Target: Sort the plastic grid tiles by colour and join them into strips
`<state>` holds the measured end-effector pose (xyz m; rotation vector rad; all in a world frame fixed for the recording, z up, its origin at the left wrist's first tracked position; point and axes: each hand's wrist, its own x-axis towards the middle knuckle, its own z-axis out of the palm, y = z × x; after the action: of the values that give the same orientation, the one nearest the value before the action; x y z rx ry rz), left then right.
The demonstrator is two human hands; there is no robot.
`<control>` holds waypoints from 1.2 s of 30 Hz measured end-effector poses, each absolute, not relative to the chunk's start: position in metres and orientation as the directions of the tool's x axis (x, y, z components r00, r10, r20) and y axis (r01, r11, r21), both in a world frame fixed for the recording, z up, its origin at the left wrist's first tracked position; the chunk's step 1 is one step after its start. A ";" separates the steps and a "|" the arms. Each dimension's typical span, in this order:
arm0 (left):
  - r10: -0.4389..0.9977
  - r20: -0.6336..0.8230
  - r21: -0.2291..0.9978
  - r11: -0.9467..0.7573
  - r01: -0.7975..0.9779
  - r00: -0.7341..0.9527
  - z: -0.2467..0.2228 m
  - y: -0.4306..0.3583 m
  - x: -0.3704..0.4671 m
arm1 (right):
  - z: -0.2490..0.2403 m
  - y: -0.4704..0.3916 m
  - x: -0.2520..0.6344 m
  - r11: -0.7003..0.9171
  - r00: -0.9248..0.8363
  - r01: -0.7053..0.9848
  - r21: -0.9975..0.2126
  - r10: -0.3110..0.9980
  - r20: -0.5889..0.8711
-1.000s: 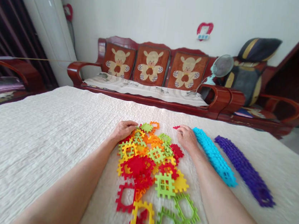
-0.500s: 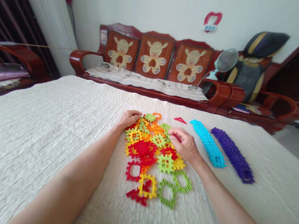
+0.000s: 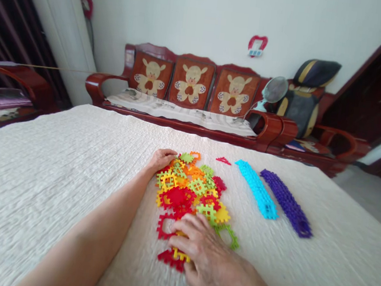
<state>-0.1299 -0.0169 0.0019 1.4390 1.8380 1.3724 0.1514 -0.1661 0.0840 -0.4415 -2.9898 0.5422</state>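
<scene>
A loose pile of plastic interlocking pieces with toothed edges (image 3: 179,197), in red, yellow, orange and green, lies on the pale quilted cover (image 3: 100,151). My left hand (image 3: 163,159) rests against the pile's far left side, fingers stretched over its edge and holding nothing that shows. Over the near end, my right hand (image 3: 207,255) spreads its fingers above a yellow square frame (image 3: 180,255) and partly hides it. Beside those fingers are a red square frame (image 3: 164,226) and a red triangular piece (image 3: 170,260). A green frame (image 3: 230,235) shows past the knuckles.
To the right lie a light blue stack of pieces (image 3: 257,189) and a purple stack (image 3: 287,203). A small red triangle (image 3: 223,160) sits apart beyond the pile. Behind the covered surface stands a wooden sofa (image 3: 178,125) with bear cushions and a fan (image 3: 275,89).
My right hand has come from the pile's right side to its near end, over the yellow frame. My left hand stays in place. The view has tilted up and turned slightly.
</scene>
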 end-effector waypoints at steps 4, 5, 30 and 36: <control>0.895 0.232 0.884 -0.030 0.467 -0.381 0.000 -0.015 -0.131 | 0.082 -0.168 0.150 0.910 -0.959 0.258 -0.324 0.281 0.025; 0.894 0.231 0.885 -0.027 0.466 -0.385 0.000 -0.015 -0.131 | 0.082 -0.169 0.151 0.913 -0.961 0.250 -0.321 0.275 0.034; 0.904 0.221 0.878 -0.020 0.479 -0.366 0.001 -0.017 -0.131 | 0.063 -0.140 0.138 0.696 -0.703 0.198 -0.690 0.591 0.395; 0.905 0.214 0.879 -0.014 0.477 -0.367 0.005 -0.020 -0.129 | 0.061 -0.109 0.128 0.462 -0.621 0.238 -0.855 0.749 0.232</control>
<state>-0.1294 -0.0195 0.0047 1.4334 1.8454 1.3522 0.1284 -0.1087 0.0610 -0.8177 -2.1114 1.1023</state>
